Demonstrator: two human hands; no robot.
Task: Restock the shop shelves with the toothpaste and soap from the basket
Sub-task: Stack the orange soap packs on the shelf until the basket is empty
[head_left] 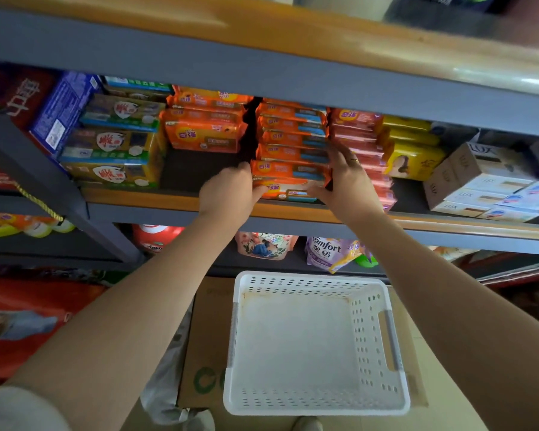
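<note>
A stack of orange soap packs stands on the middle shelf. My left hand grips the left end of the lowest orange soap pack in that stack. My right hand holds its right end, fingers spread against the stack's right side. The white perforated basket sits below on a cardboard box and has nothing in it.
Left of the stack lie more orange packs and green-yellow soap boxes. To the right are pink packs, yellow packs and white Lux boxes. Refill pouches stand on the shelf below.
</note>
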